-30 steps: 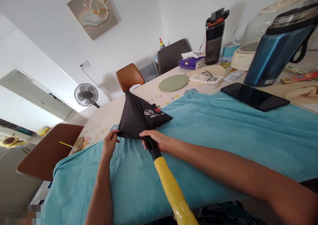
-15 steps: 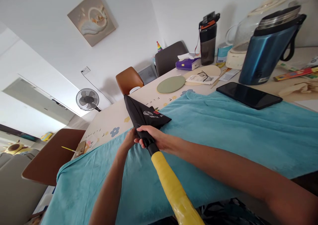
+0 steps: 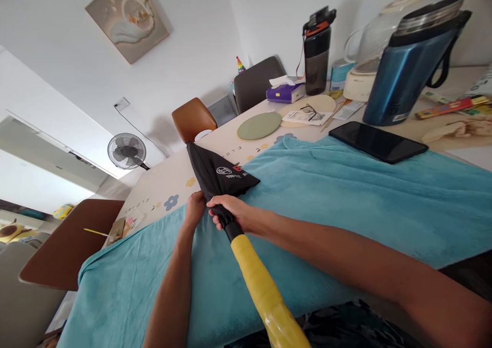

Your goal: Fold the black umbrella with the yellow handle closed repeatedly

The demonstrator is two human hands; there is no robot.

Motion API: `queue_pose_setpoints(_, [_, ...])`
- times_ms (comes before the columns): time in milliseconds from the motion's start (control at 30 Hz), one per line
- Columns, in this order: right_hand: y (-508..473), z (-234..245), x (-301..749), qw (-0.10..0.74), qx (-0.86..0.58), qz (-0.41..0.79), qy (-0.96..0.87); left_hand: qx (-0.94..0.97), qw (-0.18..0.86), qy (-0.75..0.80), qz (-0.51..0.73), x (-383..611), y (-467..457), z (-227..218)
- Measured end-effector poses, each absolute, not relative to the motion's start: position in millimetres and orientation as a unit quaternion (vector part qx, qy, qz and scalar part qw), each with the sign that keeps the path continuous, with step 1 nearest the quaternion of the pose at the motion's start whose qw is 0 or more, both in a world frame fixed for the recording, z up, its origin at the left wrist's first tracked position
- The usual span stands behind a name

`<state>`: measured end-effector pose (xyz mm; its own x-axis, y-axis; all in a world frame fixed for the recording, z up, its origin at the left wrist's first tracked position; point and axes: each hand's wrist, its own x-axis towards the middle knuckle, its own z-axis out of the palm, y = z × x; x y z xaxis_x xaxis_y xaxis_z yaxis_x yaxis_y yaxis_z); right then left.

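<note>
A folded black umbrella [image 3: 209, 176] points away from me over the table, its canopy gathered, with a loose flap spread to the right bearing a white emblem and red and white print. Its handle [image 3: 261, 281], wrapped in yellow, runs toward my body. My right hand [image 3: 232, 209] is closed round the bunched canopy just above the black collar. On the left side of the canopy, my left hand [image 3: 195, 208] grips the fabric; its fingertips are partly hidden behind the umbrella. Under both hands lies a turquoise blanket [image 3: 326, 194].
A black phone [image 3: 378, 141] rests on the blanket's far right edge. Behind it stand a blue tumbler [image 3: 403, 71], a dark water bottle [image 3: 317, 56] and a glass kettle [image 3: 369, 50]. Further left are a green placemat [image 3: 259, 126], glasses [image 3: 310, 112] and a purple tissue pack [image 3: 284, 93].
My left hand has shifted slightly forward along the canopy, away from the right hand. The right hand keeps its hold near the collar. The whole view has turned a little.
</note>
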<state>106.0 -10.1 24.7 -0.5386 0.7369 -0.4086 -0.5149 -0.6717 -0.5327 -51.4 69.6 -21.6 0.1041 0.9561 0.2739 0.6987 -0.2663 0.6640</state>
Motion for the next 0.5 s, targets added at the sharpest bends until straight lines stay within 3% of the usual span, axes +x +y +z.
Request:
queue_pose_setpoints(233, [-10, -2, 90, 0.341, -0.352, 0.844, -0.218, 0.572, 0.140, 0.643, 0.489, -82, 74, -20])
queue_pose_setpoints(400, [-13, -10, 85, 0.337, -0.363, 0.839, -0.223, 0.662, 0.053, 0.561, 0.494, -46, 62, 8])
queue_pose_setpoints(500, [-14, -9, 86, 0.349, -0.356, 0.837, -0.225, 0.753, 0.061, 0.508, 0.415, -8, 54, 27])
